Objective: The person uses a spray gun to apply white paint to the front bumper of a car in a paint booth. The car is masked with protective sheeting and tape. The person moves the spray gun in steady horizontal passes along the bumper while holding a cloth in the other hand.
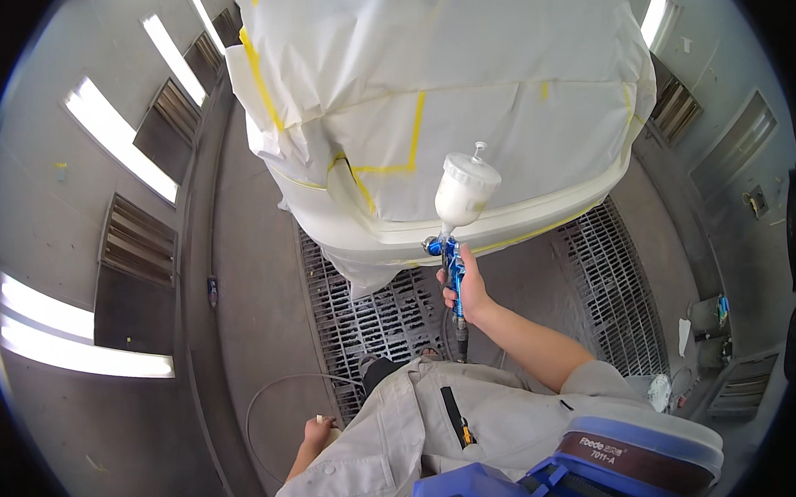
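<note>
Respirator [598, 461] at 6 o'clock; right hand [470, 290] clenched around spray gun [455, 238] facing masked car [445, 98] at 12, spraying pass likely; left hand [317, 429] grip unclear.

One head-worn fisheye view looks steeply down the person's own torso to the grated floor [374, 319], with the masked car body [445, 98] close ahead; booth walls curve around the rim.
</note>
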The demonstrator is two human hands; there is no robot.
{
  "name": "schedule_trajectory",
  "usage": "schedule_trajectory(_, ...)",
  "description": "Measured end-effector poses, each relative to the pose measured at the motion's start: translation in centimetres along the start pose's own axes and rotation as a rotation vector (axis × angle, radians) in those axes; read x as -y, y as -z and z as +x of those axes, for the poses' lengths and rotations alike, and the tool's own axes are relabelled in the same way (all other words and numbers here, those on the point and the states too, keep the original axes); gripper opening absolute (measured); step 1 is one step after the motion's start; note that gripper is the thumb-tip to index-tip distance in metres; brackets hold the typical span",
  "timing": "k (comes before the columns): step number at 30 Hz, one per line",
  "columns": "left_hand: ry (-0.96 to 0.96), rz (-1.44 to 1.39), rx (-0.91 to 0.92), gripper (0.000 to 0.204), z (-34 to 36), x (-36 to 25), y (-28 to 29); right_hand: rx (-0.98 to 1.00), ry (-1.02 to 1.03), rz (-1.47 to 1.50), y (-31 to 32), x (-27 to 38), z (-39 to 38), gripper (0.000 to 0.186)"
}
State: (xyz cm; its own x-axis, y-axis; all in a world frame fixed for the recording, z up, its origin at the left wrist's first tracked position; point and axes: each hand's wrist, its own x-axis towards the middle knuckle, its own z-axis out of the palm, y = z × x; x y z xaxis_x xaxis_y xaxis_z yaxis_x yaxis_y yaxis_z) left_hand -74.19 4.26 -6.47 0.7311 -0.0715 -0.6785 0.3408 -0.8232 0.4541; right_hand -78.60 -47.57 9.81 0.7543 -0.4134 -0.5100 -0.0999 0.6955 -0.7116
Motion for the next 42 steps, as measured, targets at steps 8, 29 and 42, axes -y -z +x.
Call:
schedule_trajectory(8, 0.032, -0.079, 0.004, 0.022, -0.8, 1.9, -0.4, 0.002, -0.024, -0.022, -1.0, -0.4, 0.0, 0.056)
schedule_trajectory(29, 0.084, -0.068, 0.097, 0.025, -0.5, 5.2, -3.6, -0.027, -0.007, -0.061, -1.0, -0.6, -1.5, 0.058)
schedule_trajectory(42, 0.044, 0.057, 0.116, 0.024, -0.3, 3.2, -3.1, -0.036, -0.007, -0.064, -0.1, -0.8, -2.1, 0.06)
